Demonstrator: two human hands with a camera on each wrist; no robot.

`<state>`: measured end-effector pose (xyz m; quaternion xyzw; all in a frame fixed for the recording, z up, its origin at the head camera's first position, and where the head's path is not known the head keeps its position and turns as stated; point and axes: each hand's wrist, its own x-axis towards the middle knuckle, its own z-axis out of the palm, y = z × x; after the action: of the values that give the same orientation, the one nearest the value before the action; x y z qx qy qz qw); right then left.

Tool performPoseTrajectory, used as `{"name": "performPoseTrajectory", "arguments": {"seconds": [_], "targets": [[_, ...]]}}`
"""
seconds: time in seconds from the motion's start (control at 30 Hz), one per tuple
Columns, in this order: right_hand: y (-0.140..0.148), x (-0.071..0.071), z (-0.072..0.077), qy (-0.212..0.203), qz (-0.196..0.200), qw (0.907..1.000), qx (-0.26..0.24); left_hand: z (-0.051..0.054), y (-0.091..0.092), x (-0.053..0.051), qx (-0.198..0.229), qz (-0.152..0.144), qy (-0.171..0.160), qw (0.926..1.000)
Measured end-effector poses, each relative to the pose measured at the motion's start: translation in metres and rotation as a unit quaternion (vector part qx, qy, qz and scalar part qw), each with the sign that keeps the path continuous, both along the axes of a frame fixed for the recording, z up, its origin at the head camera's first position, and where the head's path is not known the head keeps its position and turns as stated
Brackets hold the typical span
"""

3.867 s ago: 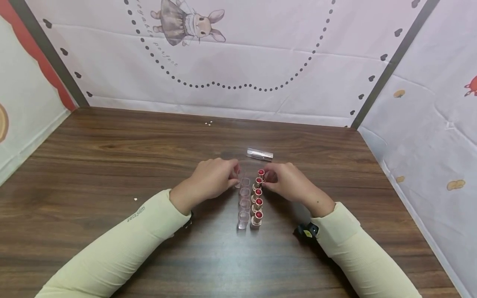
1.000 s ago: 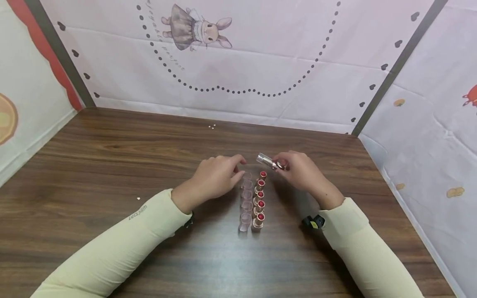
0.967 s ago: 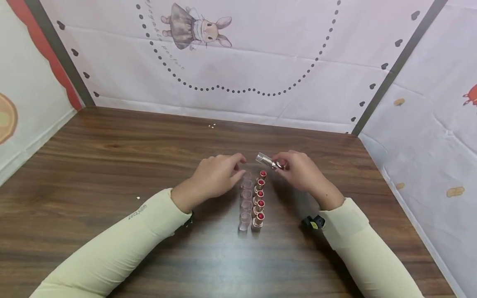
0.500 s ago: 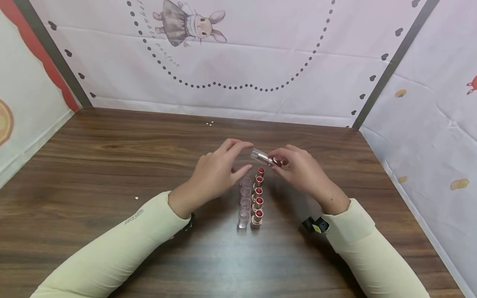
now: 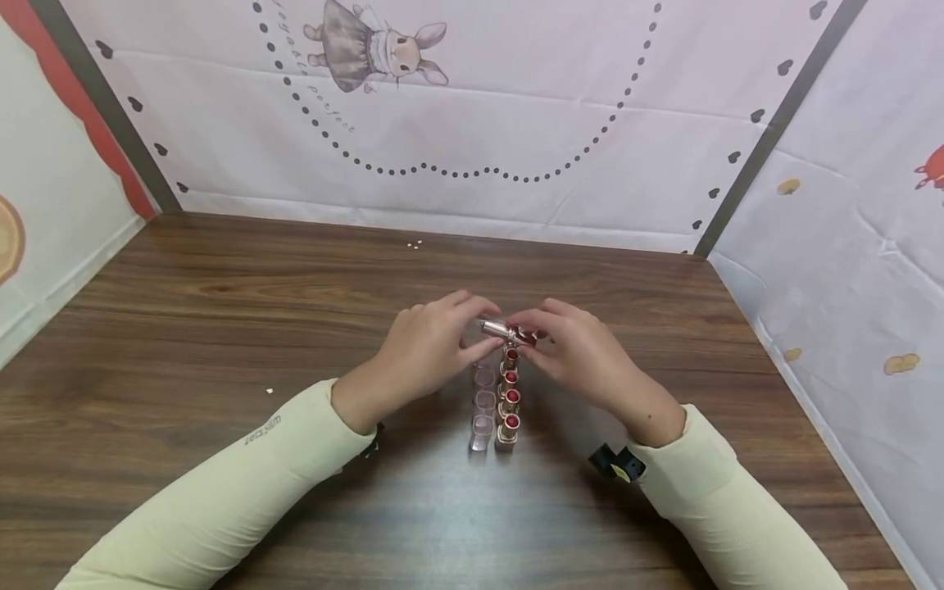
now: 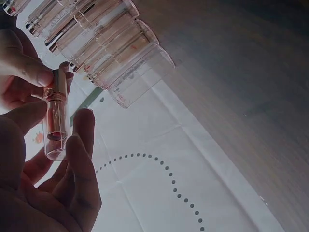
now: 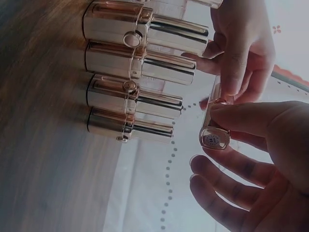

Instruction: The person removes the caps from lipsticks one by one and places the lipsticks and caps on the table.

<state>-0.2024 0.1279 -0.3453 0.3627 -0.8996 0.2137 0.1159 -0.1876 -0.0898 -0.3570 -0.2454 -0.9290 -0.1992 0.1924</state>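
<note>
A capped lipstick is held tilted above the far end of two rows. My right hand pinches its gold base, whose end face shows in the right wrist view. Around the clear cap at the other end, my left hand has its thumb and fingers closed. Below stand several uncapped lipsticks with red tips, upright in a row. Just left of them runs a parallel row of clear caps, standing with open ends up. The hands hide the far ends of both rows.
The brown wood-grain table carries small white bits near its back edge and another white bit left of the left hand. Printed cloth walls enclose the back and sides.
The capped lipstick lay on the table behind the rows; my right hand picked it up and moved it left. My left hand left the cap row, opened, and closed on the lipstick's cap.
</note>
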Motion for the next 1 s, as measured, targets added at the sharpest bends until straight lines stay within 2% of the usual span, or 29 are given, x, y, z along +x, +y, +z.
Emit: {"name": "performPoseTrajectory", "arguments": {"seconds": [0.53, 1.0], "targets": [[-0.0005, 0.0004, -0.001, -0.006, -0.014, 0.9999, 0.008, -0.0011, -0.0007, -0.0014, -0.015, 0.013, -0.001, 0.9998], [0.0005, -0.0005, 0.0013, -0.017, -0.019, 0.9996, 0.015, -0.0025, -0.0012, -0.002, 0.0, -0.001, 0.017, 0.9999]]}}
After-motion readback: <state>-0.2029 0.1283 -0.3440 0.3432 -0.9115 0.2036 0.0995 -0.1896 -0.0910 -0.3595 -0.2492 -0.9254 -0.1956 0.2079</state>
